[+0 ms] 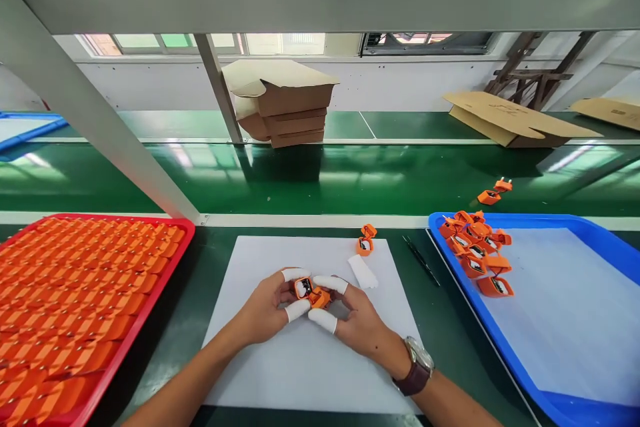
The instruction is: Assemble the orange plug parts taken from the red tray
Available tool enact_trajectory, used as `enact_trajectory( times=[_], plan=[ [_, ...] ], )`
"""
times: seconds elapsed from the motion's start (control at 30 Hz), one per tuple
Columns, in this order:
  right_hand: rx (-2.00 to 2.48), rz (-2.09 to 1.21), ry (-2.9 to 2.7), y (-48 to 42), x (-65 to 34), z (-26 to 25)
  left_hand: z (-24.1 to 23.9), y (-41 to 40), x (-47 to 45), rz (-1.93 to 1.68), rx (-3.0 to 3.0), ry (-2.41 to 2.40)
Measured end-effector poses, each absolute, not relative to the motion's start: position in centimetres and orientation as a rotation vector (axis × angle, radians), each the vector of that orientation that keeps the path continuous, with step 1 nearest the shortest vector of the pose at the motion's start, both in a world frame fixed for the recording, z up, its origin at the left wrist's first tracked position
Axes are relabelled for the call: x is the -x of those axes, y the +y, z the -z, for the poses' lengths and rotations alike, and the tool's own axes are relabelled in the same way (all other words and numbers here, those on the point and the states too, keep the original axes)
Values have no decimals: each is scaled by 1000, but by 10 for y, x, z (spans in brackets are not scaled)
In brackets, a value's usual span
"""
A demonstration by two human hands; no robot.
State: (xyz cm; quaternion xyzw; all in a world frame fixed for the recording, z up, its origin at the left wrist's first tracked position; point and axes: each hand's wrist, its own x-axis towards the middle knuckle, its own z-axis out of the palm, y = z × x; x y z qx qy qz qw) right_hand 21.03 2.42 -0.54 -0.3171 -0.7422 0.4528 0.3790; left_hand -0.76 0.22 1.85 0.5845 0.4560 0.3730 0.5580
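Forearms (205, 367) at 7 and 5 o'clock, fingers (299, 309) both sides pinching an orange casing (321, 297), prob mid-assembly, careful aligning next.

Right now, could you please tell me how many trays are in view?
3: red tray at left, blue tray at right, and second blue tray, partly cropped, at upper left.

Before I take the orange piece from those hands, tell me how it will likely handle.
The orange piece is probably light: the left hand and right hand hold it in a fingertip grip. Its shell has crisp edges, so it likely won't squash. Its two parts sit at an angle, so they may swing; the join is too small to make out.
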Motion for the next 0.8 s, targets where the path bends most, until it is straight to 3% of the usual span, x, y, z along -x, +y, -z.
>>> enact_trajectory(
  times=[0.43,0.8],
  plan=[
    [770,-1470,-1575,27,-209,10,-16,5,10,-952,-1383,1028],
    [816,-1441,-1524,29,-208,8,-14,4,11,-964,-1358,935]
  ],
)
